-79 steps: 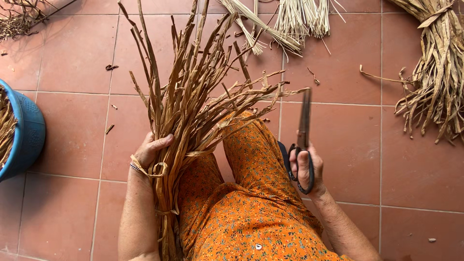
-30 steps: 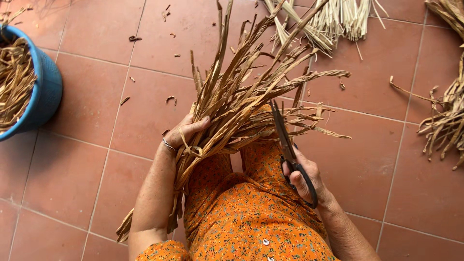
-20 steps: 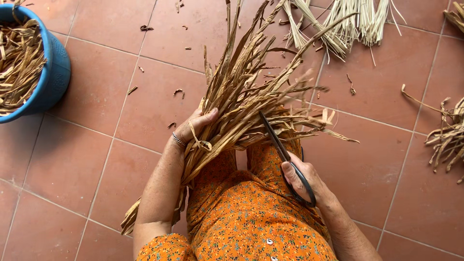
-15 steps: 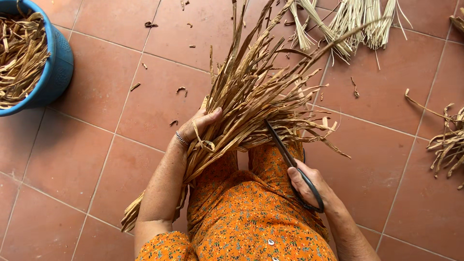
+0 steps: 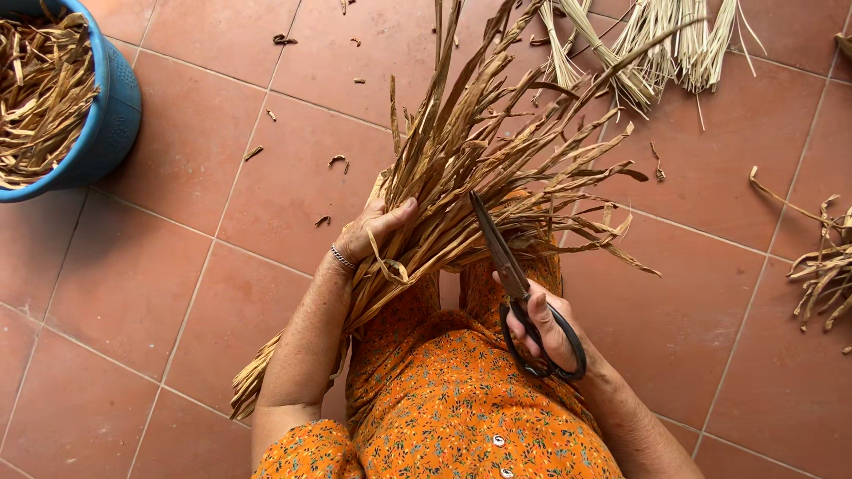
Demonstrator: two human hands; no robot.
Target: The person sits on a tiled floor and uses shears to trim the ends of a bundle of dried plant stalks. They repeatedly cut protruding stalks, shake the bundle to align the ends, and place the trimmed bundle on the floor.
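My left hand (image 5: pixel 371 232) grips a thick bundle of dried brown leaf strips (image 5: pixel 479 160) around its middle. The strips fan up and to the right over my orange flowered lap (image 5: pixel 444 399), and their lower ends trail down past my left forearm. My right hand (image 5: pixel 546 326) holds black-handled scissors (image 5: pixel 510 275), fingers through the loops. The blades point up and to the left, lying against the bundle's right side and nearly closed.
A blue bucket (image 5: pixel 111 115) full of cut dried strips stands at the top left. Pale straw bundles (image 5: pixel 674 44) lie at the top right, and more dried leaves (image 5: pixel 825 266) at the right edge. Small scraps (image 5: pixel 333 161) dot the red floor tiles.
The bundle has tilted from upright toward the right. My right hand has brought the scissors in from the right side to lie against the strips. The view has shifted, showing more of the bucket.
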